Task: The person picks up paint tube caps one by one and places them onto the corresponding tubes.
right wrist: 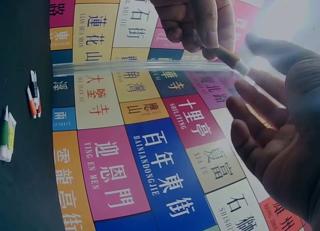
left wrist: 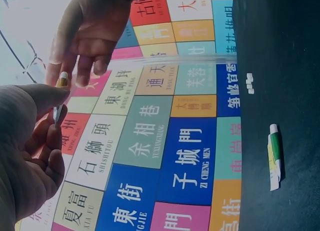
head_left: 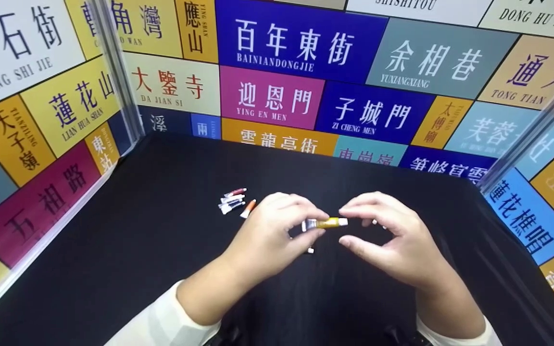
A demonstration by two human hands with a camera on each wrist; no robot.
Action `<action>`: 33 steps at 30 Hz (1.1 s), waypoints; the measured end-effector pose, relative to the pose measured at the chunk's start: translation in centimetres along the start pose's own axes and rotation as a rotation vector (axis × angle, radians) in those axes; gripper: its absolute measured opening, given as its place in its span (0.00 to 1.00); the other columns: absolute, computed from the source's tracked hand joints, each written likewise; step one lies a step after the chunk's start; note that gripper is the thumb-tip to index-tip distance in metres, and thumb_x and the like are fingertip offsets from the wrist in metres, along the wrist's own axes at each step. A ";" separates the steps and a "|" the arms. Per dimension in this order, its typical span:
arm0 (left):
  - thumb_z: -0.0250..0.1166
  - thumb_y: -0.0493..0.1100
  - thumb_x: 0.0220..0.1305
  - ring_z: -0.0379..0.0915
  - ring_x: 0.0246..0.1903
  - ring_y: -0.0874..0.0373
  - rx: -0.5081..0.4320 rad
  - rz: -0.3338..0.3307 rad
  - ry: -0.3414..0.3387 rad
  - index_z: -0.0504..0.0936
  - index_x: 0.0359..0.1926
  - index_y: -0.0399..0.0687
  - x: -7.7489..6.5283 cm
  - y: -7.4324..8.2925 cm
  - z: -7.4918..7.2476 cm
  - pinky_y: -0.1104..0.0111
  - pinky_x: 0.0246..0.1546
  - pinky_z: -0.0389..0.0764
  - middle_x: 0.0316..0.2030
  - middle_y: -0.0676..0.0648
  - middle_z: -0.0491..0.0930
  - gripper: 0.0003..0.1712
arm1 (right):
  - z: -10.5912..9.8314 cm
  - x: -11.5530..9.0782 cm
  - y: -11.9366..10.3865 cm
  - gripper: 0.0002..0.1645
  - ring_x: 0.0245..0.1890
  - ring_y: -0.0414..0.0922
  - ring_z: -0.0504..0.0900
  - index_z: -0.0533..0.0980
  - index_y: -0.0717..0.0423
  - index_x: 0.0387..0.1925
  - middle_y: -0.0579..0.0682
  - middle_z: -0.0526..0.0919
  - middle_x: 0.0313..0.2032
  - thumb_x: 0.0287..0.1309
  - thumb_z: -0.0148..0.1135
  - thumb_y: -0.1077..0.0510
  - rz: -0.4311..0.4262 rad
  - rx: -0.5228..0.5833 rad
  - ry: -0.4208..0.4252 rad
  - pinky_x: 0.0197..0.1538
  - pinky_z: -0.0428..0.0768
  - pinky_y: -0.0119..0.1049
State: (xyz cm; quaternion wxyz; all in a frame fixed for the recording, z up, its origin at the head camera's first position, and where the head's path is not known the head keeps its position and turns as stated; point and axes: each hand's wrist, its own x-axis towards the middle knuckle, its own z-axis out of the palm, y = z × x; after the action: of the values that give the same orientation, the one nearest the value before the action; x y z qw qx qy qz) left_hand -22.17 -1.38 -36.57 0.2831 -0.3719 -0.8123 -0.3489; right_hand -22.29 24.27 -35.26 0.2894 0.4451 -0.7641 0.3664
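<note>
My left hand (head_left: pixel 274 230) pinches a small yellow paint tube (head_left: pixel 329 223) between thumb and fingers, holding it roughly level over the black table. The tube's white cap (head_left: pixel 343 221) points right, towards my right hand (head_left: pixel 397 235). That hand holds nothing; its thumb and fingers stand apart in a loose curve just beyond the cap. In the right wrist view the capped end of the tube (right wrist: pixel 227 56) comes close to the right fingers. Below the hands, a green tube (left wrist: pixel 275 153) and a yellow-and-white tube (left wrist: pixel 271 166) lie side by side, mostly hidden in the head view.
Several small tubes (head_left: pixel 232 205) lie left of my left hand, with an orange tube (head_left: pixel 248 208) beside them. Small white pieces (left wrist: pixel 250 83) lie on the black tablecloth (head_left: pixel 161 192) to the right. Panels with coloured street-name signs (head_left: pixel 301 43) enclose the table.
</note>
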 end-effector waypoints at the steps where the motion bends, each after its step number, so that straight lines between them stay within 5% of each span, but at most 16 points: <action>1: 0.80 0.46 0.63 0.84 0.50 0.61 0.005 -0.005 0.002 0.92 0.50 0.57 0.0 0.0 0.0 0.64 0.62 0.80 0.45 0.58 0.91 0.14 | 0.0 0.0 0.0 0.31 0.45 0.42 0.84 0.88 0.55 0.50 0.53 0.90 0.45 0.39 0.84 0.71 -0.014 0.006 -0.001 0.44 0.79 0.26; 11: 0.79 0.48 0.65 0.84 0.50 0.61 0.002 0.004 -0.002 0.92 0.50 0.56 0.0 0.0 0.0 0.65 0.63 0.79 0.45 0.57 0.91 0.13 | 0.2 0.1 0.0 0.25 0.41 0.41 0.85 0.90 0.54 0.45 0.51 0.90 0.40 0.43 0.81 0.75 -0.003 -0.013 0.018 0.45 0.79 0.23; 33: 0.79 0.49 0.64 0.84 0.49 0.60 0.003 -0.015 -0.020 0.92 0.49 0.57 0.1 -0.5 0.4 0.65 0.60 0.81 0.45 0.58 0.91 0.13 | 0.7 0.0 0.2 0.15 0.38 0.37 0.83 0.90 0.49 0.42 0.43 0.91 0.39 0.54 0.81 0.66 0.063 -0.186 0.002 0.44 0.78 0.21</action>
State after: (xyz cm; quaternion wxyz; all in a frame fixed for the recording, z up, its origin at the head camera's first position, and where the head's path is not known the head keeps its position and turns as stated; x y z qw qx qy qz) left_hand -22.72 -1.30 -36.94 0.2728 -0.3691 -0.8183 -0.3461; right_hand -22.53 23.77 -35.73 0.3185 0.3919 -0.8082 0.3029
